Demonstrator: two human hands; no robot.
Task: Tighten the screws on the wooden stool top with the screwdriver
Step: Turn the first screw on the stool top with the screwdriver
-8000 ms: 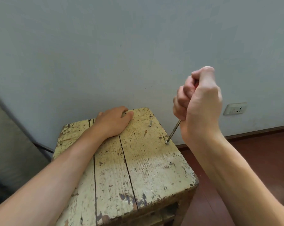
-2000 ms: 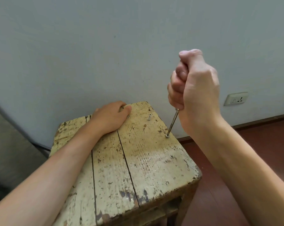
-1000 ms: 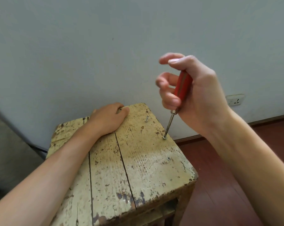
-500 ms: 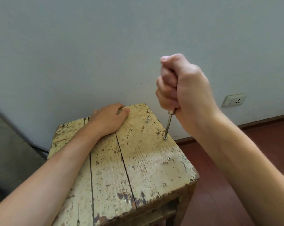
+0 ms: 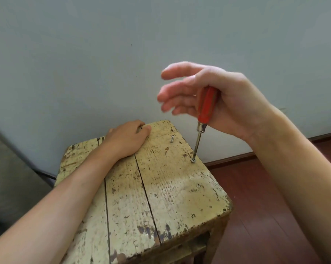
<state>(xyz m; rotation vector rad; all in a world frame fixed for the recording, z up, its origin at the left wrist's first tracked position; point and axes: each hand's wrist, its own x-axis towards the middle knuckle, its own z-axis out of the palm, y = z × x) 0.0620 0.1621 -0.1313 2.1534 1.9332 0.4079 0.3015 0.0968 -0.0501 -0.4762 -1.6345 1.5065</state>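
Forearms enter from the lower edge, both cut off by the frame before the elbow. Between them stands the wooden stool top, three planks side by side in worn cream paint, chipped to bare brown wood along the near edge and speckled all over; its frame below is only partly seen.

On the right plank, near its right edge, a screw sits with its head low in the wood. Farther along the same edge is a second screw, met by the tip of the screwdriver. The tool stands nearly upright, leaning slightly right, with a thin steel shank, a metal collar and a red handle. The right hand has its fingers spread and uncurled; the handle lies against the palm with no finger wrapped round it. The fingers are blurred, and the top of the handle is hidden inside the hand.

The left hand rests palm down on the far part of the middle plank, fingertips at the far edge; whether they hook over it cannot be made out. Just right of it a third screw stands proud of the wood.

Beyond are a pale grey wall, a dark baseboard and a red-brown floor. A grey shape at far left is unclear.
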